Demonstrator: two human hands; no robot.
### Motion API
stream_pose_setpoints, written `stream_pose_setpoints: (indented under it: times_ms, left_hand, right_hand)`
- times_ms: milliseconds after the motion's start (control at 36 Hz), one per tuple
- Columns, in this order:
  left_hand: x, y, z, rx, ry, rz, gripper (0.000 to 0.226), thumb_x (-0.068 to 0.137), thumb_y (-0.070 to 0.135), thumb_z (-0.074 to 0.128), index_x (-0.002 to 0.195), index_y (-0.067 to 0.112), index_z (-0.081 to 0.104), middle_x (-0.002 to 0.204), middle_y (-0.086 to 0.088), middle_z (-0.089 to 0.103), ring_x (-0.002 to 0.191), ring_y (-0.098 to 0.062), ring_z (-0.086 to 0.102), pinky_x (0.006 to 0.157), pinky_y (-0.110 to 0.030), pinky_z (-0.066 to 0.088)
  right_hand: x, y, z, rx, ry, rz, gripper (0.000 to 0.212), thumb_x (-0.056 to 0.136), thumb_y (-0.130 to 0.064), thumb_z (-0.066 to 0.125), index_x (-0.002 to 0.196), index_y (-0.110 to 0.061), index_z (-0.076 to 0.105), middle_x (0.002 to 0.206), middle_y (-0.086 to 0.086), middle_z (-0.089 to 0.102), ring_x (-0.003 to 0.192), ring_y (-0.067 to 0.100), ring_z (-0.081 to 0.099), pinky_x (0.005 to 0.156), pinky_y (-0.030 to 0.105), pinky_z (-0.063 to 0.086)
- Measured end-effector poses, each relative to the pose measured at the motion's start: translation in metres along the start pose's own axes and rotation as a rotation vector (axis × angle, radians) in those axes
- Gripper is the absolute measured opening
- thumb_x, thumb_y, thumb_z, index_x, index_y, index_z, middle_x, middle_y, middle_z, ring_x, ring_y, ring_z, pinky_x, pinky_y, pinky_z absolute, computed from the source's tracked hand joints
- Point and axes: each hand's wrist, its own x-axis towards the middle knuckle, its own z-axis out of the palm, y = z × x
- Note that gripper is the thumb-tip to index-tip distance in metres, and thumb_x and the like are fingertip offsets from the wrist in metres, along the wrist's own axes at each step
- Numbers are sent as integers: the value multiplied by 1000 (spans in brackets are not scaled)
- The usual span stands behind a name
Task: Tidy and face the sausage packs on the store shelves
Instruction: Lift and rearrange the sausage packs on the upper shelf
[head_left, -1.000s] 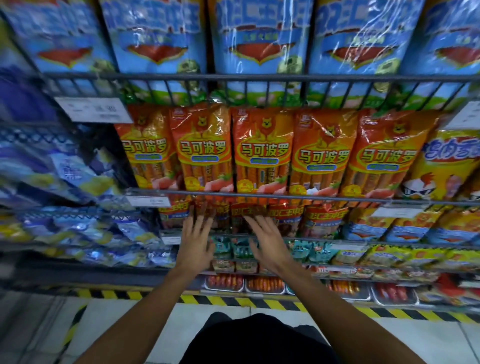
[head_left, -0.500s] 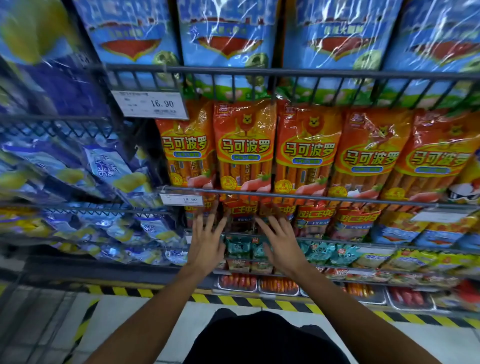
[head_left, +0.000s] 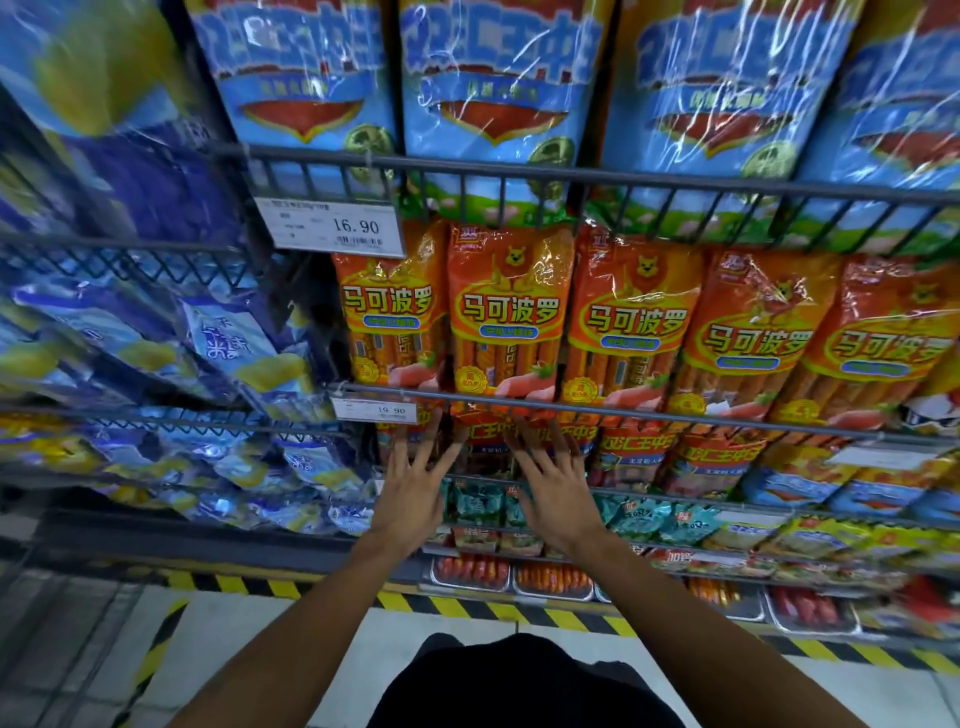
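We note left hand (head_left: 413, 496) and right hand (head_left: 558, 493) apart, fingers spread flat, fingertips blurred near the red sausage packs (head_left: 636, 452).

wire rail (head_left: 623, 413) fronting packs (head_left: 506, 322), gaps seemingly tight

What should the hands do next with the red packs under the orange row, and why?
Probably press the red packs back and square. The left hand and the right hand are open, with spread fingers at those packs below the shelf rail. Neither hand grips anything, so a gentle push seems the natural step.
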Motion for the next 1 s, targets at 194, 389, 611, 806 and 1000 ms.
stream_pose_setpoints:
  times_ms: [194, 389, 611, 806, 1000]
  left_hand:
    - [7, 11, 5, 94, -92, -71, 88, 102, 24, 53, 164, 42, -7, 167, -8, -34, 153, -54, -17, 125, -64, 1]
    - [9, 18, 0, 119, -223, -123, 73, 107, 36, 45, 166, 34, 1, 173, -11, -1, 156, -50, 0, 126, -61, -2]
    - [8, 7, -3, 43, -170, -115, 71, 105, 30, 49, 166, 31, 13, 170, -10, 18, 155, -50, 9, 128, -60, 7]
    - [10, 14, -3, 62, -157, -146, 73, 103, 31, 49, 165, 33, 12, 168, -8, 20, 155, -47, 9, 128, -58, 8]
    - [3, 19, -2, -13, -162, -159, 70, 105, 31, 46, 166, 30, 11, 172, -10, 10, 157, -46, 2, 128, -55, 9]
  right_hand:
    - [2, -1, -2, -7, -28, 16, 71, 106, -37, 44, 165, -29, 4, 165, -7, -29, 156, 36, -20, 124, 61, 5]
    - [-5, 0, -11, 21, -70, -23, 64, 105, -31, 45, 162, -21, 19, 168, 5, 19, 152, 43, 15, 125, 60, 13]
    - [-5, 5, -8, 14, -90, -30, 70, 103, -32, 47, 164, -20, 13, 169, 5, 18, 154, 43, 10, 124, 59, 13]
    - [0, 4, -1, 5, -62, -17, 79, 102, -33, 49, 164, -23, 3, 172, -1, -2, 156, 37, -15, 126, 57, -2]
    - [-8, 5, -4, 81, 0, -29, 74, 103, -30, 50, 165, -20, 9, 173, 0, 2, 158, 32, -14, 127, 56, 1]
